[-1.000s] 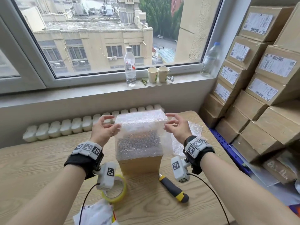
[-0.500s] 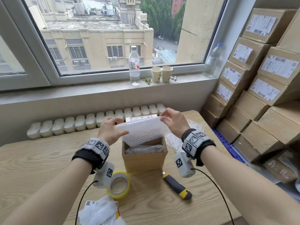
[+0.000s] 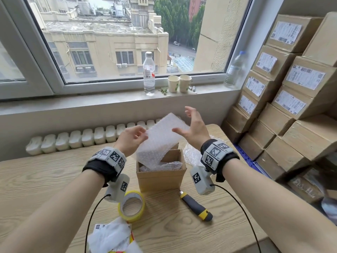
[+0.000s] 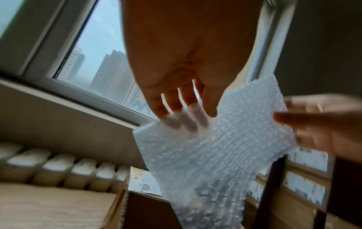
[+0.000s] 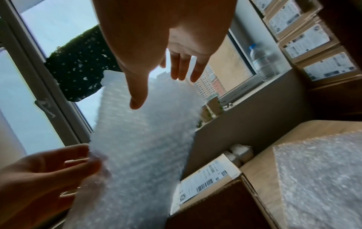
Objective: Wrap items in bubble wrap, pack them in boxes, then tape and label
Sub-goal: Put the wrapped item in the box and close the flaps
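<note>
My left hand [image 3: 131, 137] pinches the bubble wrap sheet [image 3: 160, 141] by its left edge above the open cardboard box [image 3: 161, 177] mid-table, my right hand [image 3: 194, 127] spread beside it, the box's contents blurred under wrap.

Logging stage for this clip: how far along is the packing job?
Done: a wrapped item already lies in the open box. In hand: the left hand pinches a bubble wrap sheet above the box; the right hand is open beside it, thumb at the sheet's edge. Left: close the flaps, then tape; the tape roll lies untouched on the table. A label already shows on the box's far side.
</note>
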A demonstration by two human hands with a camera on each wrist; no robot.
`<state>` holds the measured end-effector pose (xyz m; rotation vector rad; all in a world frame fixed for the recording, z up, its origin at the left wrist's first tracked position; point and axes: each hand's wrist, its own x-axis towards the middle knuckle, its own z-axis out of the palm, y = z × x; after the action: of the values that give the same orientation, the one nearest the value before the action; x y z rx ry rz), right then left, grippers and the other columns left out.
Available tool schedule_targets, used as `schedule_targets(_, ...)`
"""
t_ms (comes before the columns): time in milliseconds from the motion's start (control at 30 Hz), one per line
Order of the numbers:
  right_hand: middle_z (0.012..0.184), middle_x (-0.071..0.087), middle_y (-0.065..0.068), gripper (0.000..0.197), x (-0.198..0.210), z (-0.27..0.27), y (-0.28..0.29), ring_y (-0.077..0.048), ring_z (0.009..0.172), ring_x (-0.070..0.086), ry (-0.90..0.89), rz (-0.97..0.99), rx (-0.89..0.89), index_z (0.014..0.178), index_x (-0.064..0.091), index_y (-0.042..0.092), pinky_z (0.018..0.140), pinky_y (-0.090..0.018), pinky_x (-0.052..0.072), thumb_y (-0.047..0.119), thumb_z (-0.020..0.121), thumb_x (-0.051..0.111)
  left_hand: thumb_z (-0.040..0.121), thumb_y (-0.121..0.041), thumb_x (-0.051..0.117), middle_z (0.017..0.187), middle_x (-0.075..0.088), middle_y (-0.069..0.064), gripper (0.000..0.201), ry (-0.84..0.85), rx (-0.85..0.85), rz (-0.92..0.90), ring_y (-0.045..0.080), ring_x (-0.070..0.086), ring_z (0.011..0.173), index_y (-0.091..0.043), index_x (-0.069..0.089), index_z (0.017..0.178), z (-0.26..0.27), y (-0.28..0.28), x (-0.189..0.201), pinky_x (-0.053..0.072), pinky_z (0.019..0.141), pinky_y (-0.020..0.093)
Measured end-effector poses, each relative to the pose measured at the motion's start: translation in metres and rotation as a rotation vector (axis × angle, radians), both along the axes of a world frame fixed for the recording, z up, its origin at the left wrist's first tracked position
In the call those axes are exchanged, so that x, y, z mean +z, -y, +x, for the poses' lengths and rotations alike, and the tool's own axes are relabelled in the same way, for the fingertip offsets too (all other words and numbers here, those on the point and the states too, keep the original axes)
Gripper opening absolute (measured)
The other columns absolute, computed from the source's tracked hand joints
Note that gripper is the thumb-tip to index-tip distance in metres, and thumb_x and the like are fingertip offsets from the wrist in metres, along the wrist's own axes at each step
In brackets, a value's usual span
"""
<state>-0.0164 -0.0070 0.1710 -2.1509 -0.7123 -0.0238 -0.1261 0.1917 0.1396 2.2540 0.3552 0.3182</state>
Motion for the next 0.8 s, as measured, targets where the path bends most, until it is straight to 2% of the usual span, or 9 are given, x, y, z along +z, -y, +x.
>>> schedule_targets(67, 0.139, 0.04, -0.008, 0.095, -0.006, 0.001, 0.004, -0.019, 0.128, 0.04, -0.142, 0.04, -0.057, 0.142, 0.027, 0.01, 0.105, -0.025, 0.031, 0.026, 0.067, 0.083, 0.088, -0.017, 0.064, 0.084, 0.067, 0.003, 0.013, 0.063, 0.037, -0.196, 0.01, 0.064, 0.068, -0.007, 0.062, 0.095, -0.001, 0.0, 0.002, 0.053, 0.07, 0.026)
schedule_targets(167, 0.14, 0.042, -0.008, 0.1, -0.017, 0.003, 0.008, -0.019, 0.128, 0.041, -0.458, 0.097, -0.009, 0.144, 0.021, 0.011, 0.1, -0.025, 0.035, 0.025, 0.067, 0.084, 0.086, -0.015, 0.063, 0.086, 0.068, 0.009, 0.019, 0.082, 0.06, -0.507, 0.006, 0.067, 0.063, -0.001, 0.06, 0.099, -0.003, 0.003, 0.006, 0.056, 0.062, 0.02)
schedule_targets(300, 0.127, 0.056, -0.012, 0.104, -0.035, 0.005, 0.003, -0.022, 0.114, 0.056, -0.754, 0.129, 0.072, 0.144, 0.023, 0.007, 0.098, -0.037, 0.046, 0.033, 0.063, 0.083, 0.085, -0.015, 0.064, 0.089, 0.07, 0.01, 0.014, 0.045, 0.091, -0.647, 0.015, 0.069, 0.069, -0.004, 0.061, 0.095, -0.008, 0.001, 0.002, 0.058, 0.063, 0.026)
schedule_targets(367, 0.119, 0.062, -0.017, 0.086, -0.042, 0.004, -0.002, -0.024, 0.103, 0.062, -0.838, 0.182, 0.1, 0.139, 0.033, 0.004, 0.094, -0.039, 0.05, 0.021, 0.069, 0.08, 0.085, -0.014, 0.064, 0.088, 0.07, 0.008, 0.011, 0.02, 0.116, -0.673, 0.017, 0.069, 0.07, -0.006, 0.061, 0.092, -0.011, -0.001, -0.002, 0.058, 0.065, 0.028)
schedule_targets(433, 0.108, 0.065, -0.016, 0.056, -0.045, 0.002, -0.003, -0.021, 0.091, 0.065, -0.861, 0.224, 0.138, 0.129, 0.048, 0.002, 0.082, -0.03, 0.055, 0.007, 0.078, 0.073, 0.085, -0.012, 0.063, 0.088, 0.07, 0.008, 0.009, -0.002, 0.15, -0.703, 0.017, 0.069, 0.069, -0.007, 0.061, 0.092, -0.014, -0.002, -0.007, 0.058, 0.065, 0.029)
schedule_targets(500, 0.097, 0.066, -0.011, 0.035, -0.046, 0.003, -0.003, -0.016, 0.08, 0.066, -0.854, 0.241, 0.195, 0.115, 0.06, 0.005, 0.069, -0.024, 0.055, 0.003, 0.081, 0.069, 0.085, -0.01, 0.063, 0.089, 0.069, 0.01, 0.011, -0.026, 0.178, -0.713, 0.018, 0.069, 0.069, -0.006, 0.06, 0.095, -0.016, -0.003, -0.011, 0.059, 0.066, 0.031)
schedule_targets(600, 0.084, 0.065, -0.008, 0.03, -0.048, 0.007, -0.003, -0.011, 0.063, 0.065, -0.878, 0.245, 0.237, 0.109, 0.062, 0.011, 0.058, -0.023, 0.054, 0.002, 0.081, 0.068, 0.086, -0.006, 0.064, 0.092, 0.068, 0.011, 0.021, -0.09, 0.193, -0.723, 0.019, 0.065, 0.07, -0.014, 0.057, 0.104, -0.018, -0.005, -0.018, 0.056, 0.063, 0.033)
schedule_targets(700, 0.068, 0.06, -0.001, 0.026, -0.05, 0.01, -0.003, -0.003, 0.043, 0.053, -0.908, 0.247, 0.256, 0.11, 0.062, 0.007, 0.044, -0.017, 0.045, 0.0, 0.085, 0.064, 0.086, 0.001, 0.06, 0.09, 0.066, 0.012, 0.032, -0.114, 0.177, -0.805, 0.023, 0.061, 0.065, -0.023, 0.055, 0.108, -0.02, -0.006, -0.022, 0.054, 0.056, 0.031)
schedule_targets(800, 0.069, 0.06, -0.002, 0.018, -0.054, 0.015, -0.003, -0.004, 0.042, 0.052, -0.956, 0.261, 0.237, 0.103, 0.062, 0.006, 0.042, -0.017, 0.044, -0.002, 0.087, 0.06, 0.088, 0.003, 0.057, 0.08, 0.067, 0.01, 0.028, -0.125, 0.171, -0.899, 0.018, 0.061, 0.052, -0.019, 0.055, 0.105, -0.02, -0.004, -0.024, 0.053, 0.048, 0.028)
